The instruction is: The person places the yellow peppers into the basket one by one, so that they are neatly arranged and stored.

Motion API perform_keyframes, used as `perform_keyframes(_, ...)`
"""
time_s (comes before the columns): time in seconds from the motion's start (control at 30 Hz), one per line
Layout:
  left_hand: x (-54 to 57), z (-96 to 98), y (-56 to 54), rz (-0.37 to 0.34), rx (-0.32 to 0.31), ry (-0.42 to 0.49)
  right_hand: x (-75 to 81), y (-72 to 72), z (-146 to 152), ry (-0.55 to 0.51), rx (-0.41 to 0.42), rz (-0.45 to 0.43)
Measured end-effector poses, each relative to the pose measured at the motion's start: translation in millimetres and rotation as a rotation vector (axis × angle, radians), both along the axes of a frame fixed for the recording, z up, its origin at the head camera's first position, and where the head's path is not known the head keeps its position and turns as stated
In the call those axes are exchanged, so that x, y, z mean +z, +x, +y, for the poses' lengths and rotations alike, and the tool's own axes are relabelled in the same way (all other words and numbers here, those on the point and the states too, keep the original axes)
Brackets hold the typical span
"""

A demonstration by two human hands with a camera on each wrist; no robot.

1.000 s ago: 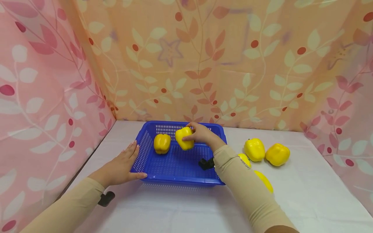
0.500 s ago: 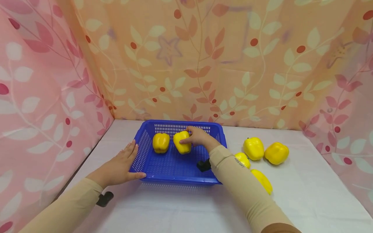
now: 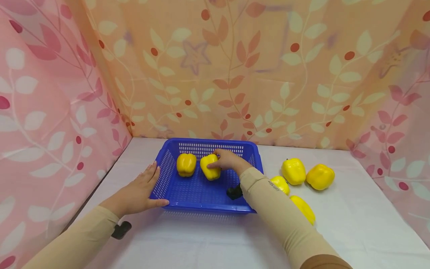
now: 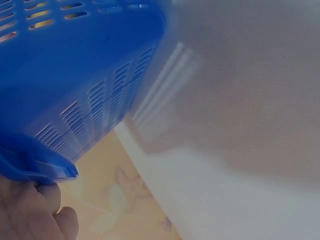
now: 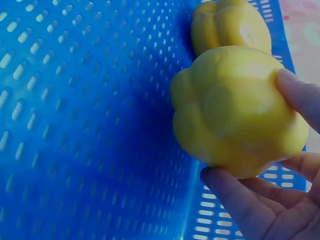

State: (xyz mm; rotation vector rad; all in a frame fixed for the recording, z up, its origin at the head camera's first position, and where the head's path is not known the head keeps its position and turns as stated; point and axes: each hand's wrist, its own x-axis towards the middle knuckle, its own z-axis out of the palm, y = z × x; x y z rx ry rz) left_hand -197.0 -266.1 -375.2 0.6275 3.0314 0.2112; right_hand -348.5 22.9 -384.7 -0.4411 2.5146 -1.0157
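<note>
Inside the blue plastic basket [image 3: 205,206], my right hand [image 3: 230,160] grips a yellow bell pepper [image 3: 209,172] between thumb and fingers. The right wrist view shows this pepper's lobed end, with fingertips [image 5: 220,180] pressed on its side. Another yellow bell pepper [image 3: 186,165] sits just left of it in the basket, and is partly hidden behind the held one in the right wrist view. My left hand [image 3: 136,192] rests with straight fingers along the basket's left rim, its thumb at the front left corner. The left wrist view catches its fingers [image 4: 35,212] right at the rim.
Right of the basket, two yellow bell peppers [image 3: 293,172] [image 3: 320,177] stand side by side on the white tabletop [image 3: 362,224]. Nearer lie two more yellow pieces [image 3: 280,185] [image 3: 303,210], partly covered by the right sleeve. Patterned cloth [image 3: 228,74] walls the back and sides.
My right hand has lowered the bell pepper deeper into the basket, beside the other one. The left hand stays on the rim.
</note>
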Motion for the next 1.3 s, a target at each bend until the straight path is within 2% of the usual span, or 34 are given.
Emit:
perform_keyframes(0.2, -2.9, 0.0, -0.5, -0.010, 0.014, -0.018, -3.7, 3.4, -0.7, 0.030, 0.032, -0.034)
perform_keyframes(0.3, -3.2, -0.1, 0.0, -0.013, 0.018, -0.016, -4.0, 5.3, -0.6, 0.051, 0.022, -0.051)
perform_keyframes(0.6, -3.8, -2.2, -0.8, -0.006, 0.015, -0.016, -4.7, 2.9, -3.5, 0.011, -0.036, -0.099)
perform_keyframes(1.3, -5.1, 0.2, -1.2, -0.001, 0.021, -0.010, -7.6, -4.9, -7.7, 0.095, -0.012, 0.080)
